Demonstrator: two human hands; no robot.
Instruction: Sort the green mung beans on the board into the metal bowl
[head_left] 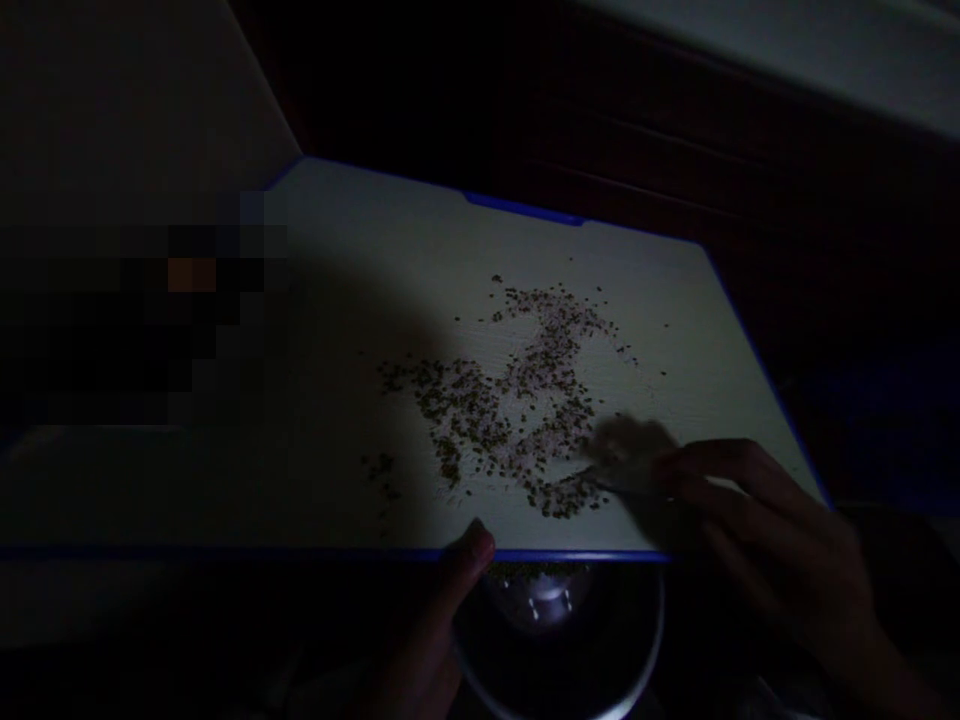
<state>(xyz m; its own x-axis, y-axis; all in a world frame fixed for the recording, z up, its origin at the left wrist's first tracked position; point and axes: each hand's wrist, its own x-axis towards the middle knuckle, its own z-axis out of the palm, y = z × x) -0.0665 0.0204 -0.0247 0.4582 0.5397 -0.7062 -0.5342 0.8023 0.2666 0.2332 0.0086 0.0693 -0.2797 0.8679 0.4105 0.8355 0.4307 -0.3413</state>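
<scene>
A white board with a blue rim [675, 300] bears a scattered layer of small dark-green grains [480, 410] mixed with paler bits. My left hand [442, 610] grips the board's near edge, its thumb on top and its other fingers mostly hidden. At the near right of the grains, my right hand [772, 530] pinches a thin, pale flat piece [626, 477], whose tip touches the grains. Its exact kind is too dim to make out. Below the near edge sits a shiny round metal bowl [551, 605], partly covered by the board, with similar grains inside.
A larger round vessel with a bright rim [652, 660] surrounds the metal bowl. A blurred, pixelated patch [112, 320] covers the left side. Dark wooden-looking furniture [637, 150] stands behind the board, and a dim blue thing [885, 420] lies at right. The light is very low.
</scene>
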